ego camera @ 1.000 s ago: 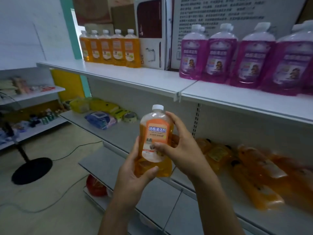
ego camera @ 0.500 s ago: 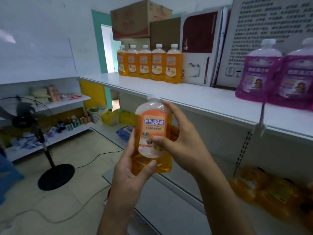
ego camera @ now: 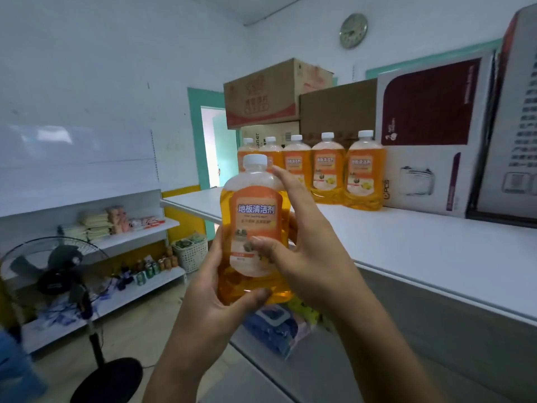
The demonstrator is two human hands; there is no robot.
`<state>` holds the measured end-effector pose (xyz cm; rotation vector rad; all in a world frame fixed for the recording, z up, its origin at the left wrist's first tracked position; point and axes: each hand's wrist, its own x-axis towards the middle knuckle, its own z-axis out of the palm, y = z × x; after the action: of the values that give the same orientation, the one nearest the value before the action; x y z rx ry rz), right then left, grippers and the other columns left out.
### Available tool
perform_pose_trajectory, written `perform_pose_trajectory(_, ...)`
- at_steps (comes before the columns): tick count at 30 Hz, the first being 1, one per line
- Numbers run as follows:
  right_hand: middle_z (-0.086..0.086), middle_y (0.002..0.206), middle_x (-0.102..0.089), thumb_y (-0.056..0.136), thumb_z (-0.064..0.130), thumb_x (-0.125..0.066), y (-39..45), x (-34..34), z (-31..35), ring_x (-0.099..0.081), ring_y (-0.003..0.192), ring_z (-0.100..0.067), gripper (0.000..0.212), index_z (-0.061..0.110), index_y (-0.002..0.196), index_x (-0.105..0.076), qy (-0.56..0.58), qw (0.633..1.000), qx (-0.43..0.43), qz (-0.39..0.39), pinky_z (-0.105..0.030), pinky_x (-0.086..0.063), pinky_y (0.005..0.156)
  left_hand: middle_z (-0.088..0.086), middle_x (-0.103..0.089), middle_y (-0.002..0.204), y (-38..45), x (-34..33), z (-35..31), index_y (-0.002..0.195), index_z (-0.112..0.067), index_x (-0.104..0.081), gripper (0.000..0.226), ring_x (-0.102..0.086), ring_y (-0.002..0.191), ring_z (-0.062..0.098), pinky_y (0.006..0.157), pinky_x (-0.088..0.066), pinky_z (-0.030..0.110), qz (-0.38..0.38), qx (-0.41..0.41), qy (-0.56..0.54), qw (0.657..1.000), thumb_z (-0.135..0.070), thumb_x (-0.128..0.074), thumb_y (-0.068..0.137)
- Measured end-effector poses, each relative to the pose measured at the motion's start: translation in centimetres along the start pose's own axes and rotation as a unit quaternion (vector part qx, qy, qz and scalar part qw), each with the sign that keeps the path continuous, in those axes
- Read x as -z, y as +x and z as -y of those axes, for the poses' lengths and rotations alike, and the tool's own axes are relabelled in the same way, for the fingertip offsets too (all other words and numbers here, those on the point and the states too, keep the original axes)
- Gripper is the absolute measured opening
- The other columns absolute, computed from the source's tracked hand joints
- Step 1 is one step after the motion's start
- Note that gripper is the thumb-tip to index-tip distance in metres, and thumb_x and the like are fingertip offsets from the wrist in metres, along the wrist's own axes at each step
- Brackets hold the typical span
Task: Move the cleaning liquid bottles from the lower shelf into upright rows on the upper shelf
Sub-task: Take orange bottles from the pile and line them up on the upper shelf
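holding orange bottle [ego camera: 255,228] upright | white cap | label seemingly orange-white

Both hands raised, left hand [ego camera: 216,289] gripping low, right hand [ego camera: 308,242] pinching higher

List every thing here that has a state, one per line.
held bottle: upright, capped, in both hands
left hand: grips bottle's base
right hand: grips bottle's side
row of orange bottles: upright, capped, on upper shelf
fan: blades not blurred

Single head-worn view, close over both hands [ego camera: 305,257], facing forward along the upper shelf [ego camera: 421,251]
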<state>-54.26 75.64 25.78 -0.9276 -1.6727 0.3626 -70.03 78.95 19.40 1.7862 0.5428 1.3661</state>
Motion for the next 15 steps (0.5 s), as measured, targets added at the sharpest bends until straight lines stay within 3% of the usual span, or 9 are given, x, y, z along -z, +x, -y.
perform_pose_trajectory(9, 0.017, 0.152, -0.029, 0.089, 0.014, -0.072, 9.9, -4.5, -4.4, -0.039, 0.135, -0.002, 0.090, 0.037, 0.154, -0.013, -0.074, 0.994, 0.005, -0.082, -0.015, -0.048, 0.097, -0.008, -0.056, 0.138, 11.5, 7.4, 3.3, 0.154, -0.033, -0.022, 0.097, -0.061, 0.120, 0.014, 0.097, -0.053, 0.046, 0.052, -0.045, 0.118, 0.991, -0.027, -0.081, 0.076)
perform_pose_trajectory(12, 0.012, 0.155, -0.026, 0.088, 0.012, -0.072, 12.8, -5.7, -5.8, -0.033, 0.133, 0.001, 0.092, 0.033, 0.156, -0.013, -0.149, 0.982, 0.012, -0.118, 0.008, -0.035, 0.082, -0.009, -0.056, 0.138, 15.0, 8.9, 5.3, 0.154, -0.030, -0.022, 0.094, -0.061, 0.120, 0.012, 0.098, -0.053, 0.046, 0.083, -0.059, 0.118, 0.988, -0.018, -0.079, 0.081)
perform_pose_trajectory(15, 0.011, 0.157, -0.020, 0.088, 0.008, -0.072, 15.0, -7.1, -7.4, -0.028, 0.136, -0.001, 0.096, 0.031, 0.157, -0.010, -0.196, 0.972, -0.007, -0.131, 0.009, -0.031, 0.078, -0.018, -0.057, 0.135, 18.1, 11.0, 7.6, 0.154, -0.035, -0.019, 0.096, -0.061, 0.116, 0.005, 0.096, -0.055, 0.038, 0.121, -0.078, 0.147, 0.979, -0.026, -0.079, 0.079)
